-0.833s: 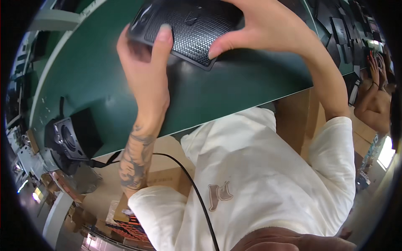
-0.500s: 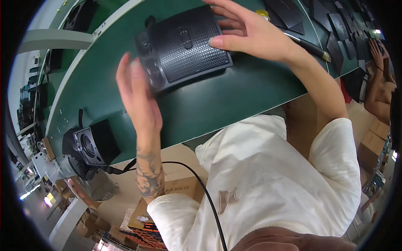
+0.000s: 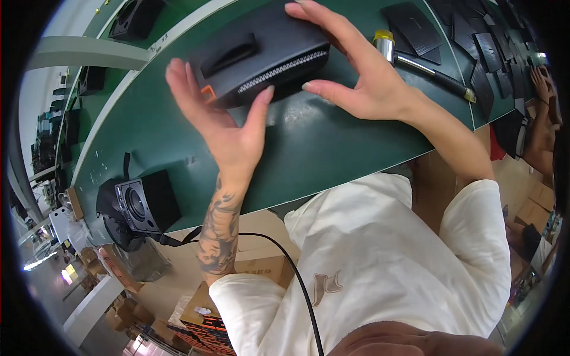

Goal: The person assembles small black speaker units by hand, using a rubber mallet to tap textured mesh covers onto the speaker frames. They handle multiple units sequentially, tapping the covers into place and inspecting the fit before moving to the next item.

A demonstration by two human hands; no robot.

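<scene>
A black speaker box (image 3: 267,56) is between my two hands at the far side of the green bench. Its smooth face with a black strap handle is up, and the perforated grille shows as a strip along its near edge. A small orange piece shows at its near left corner. My left hand (image 3: 222,127) grips the left end, its fingers slightly blurred and its thumb at the near edge. My right hand (image 3: 362,77) holds the right end, fingers over the far corner, thumb stretched out in front. Whether the box touches the bench is hard to see.
A rubber mallet (image 3: 433,76) with a yellow cap lies right of my hand, beside black panels (image 3: 409,29). More panels are stacked farther right, near another person's hand (image 3: 540,80). An open speaker cabinet (image 3: 145,204) stands at the near left on the green bench (image 3: 320,148).
The speaker box has been rolled over: its grille faced up before, and now the side with the strap handle does. My left hand has shifted right, thumb at the near edge.
</scene>
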